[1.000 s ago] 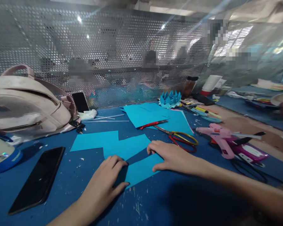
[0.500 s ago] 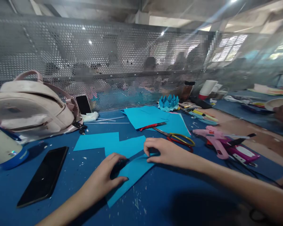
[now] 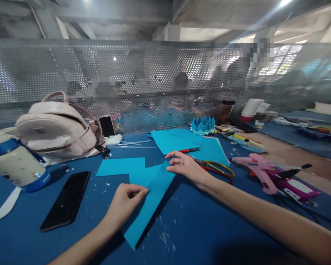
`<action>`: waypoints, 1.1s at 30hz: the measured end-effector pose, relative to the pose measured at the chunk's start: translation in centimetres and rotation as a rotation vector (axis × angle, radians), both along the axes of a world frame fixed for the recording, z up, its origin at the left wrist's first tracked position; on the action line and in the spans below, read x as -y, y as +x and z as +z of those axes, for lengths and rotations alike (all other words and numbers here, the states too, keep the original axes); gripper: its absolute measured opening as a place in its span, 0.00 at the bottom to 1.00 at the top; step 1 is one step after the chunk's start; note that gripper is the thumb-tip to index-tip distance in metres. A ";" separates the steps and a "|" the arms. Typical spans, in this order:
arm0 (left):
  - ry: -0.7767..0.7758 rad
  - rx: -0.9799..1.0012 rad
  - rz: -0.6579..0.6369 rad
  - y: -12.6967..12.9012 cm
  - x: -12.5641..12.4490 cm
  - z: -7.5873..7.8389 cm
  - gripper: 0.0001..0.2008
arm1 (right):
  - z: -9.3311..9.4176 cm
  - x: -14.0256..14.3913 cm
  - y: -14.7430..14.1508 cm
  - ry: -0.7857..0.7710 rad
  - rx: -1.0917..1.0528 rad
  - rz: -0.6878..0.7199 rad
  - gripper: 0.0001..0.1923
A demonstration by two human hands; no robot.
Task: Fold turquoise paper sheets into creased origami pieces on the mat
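A strip of blue paper (image 3: 150, 208) slants across the table in front of me, its near end lifted a little and casting a shadow. My left hand (image 3: 128, 202) pinches it by the left edge, thumb against the curled fingers. At the strip's far right corner is my right hand (image 3: 182, 165), fingers apart; whether the fingertips touch the paper I cannot tell. Beneath and beyond the strip lie flat blue paper pieces (image 3: 120, 166). Scissors with yellow handles (image 3: 219, 167) and a red-handled cutting tool (image 3: 186, 150) rest just past my right hand.
More blue sheets (image 3: 179, 140) and a folded blue paper lotus (image 3: 202, 125) sit at the back. A pink glue gun (image 3: 260, 169) is on the right. Leftward are a black phone (image 3: 66, 202), a tumbler (image 3: 16, 160) and a backpack (image 3: 55, 129). A perforated metal screen (image 3: 143, 84) stands behind.
The strip has swung steeper, its near end rising off the table. My left hand has closed into a pinch on its edge, while my right fingers have loosened and spread. The view has shifted.
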State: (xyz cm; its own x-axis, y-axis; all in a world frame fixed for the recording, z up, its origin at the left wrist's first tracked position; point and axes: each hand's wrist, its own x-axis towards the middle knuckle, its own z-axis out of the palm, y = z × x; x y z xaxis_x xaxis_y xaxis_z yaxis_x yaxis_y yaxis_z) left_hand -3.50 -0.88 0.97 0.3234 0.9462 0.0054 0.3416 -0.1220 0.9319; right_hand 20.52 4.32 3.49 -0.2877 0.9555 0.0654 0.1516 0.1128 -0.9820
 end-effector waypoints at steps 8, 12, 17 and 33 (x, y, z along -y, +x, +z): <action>-0.079 0.036 -0.143 0.6 -0.9 -0.8 0.25 | -2.3 -0.5 -0.9 0.047 -0.151 -0.061 0.21; -0.090 0.065 -0.162 1.5 -0.8 -1.0 0.26 | -2.9 0.0 -1.0 -0.041 -0.310 -0.073 0.21; -0.054 0.123 -0.005 2.2 -0.8 -1.3 0.26 | -3.2 0.7 -1.3 -0.167 -0.414 0.018 0.23; -0.012 0.083 0.082 1.6 -1.7 -1.8 0.28 | -4.2 -0.8 -3.1 -0.003 -0.062 0.099 0.24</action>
State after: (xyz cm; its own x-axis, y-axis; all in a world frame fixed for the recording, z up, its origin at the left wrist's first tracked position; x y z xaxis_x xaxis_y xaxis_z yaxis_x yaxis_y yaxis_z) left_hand -1.87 0.79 -0.80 0.2435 0.9698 0.0175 0.2720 -0.0856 0.9585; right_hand 17.44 5.14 -0.66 -0.3765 0.9227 0.0828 0.0789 0.1210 -0.9895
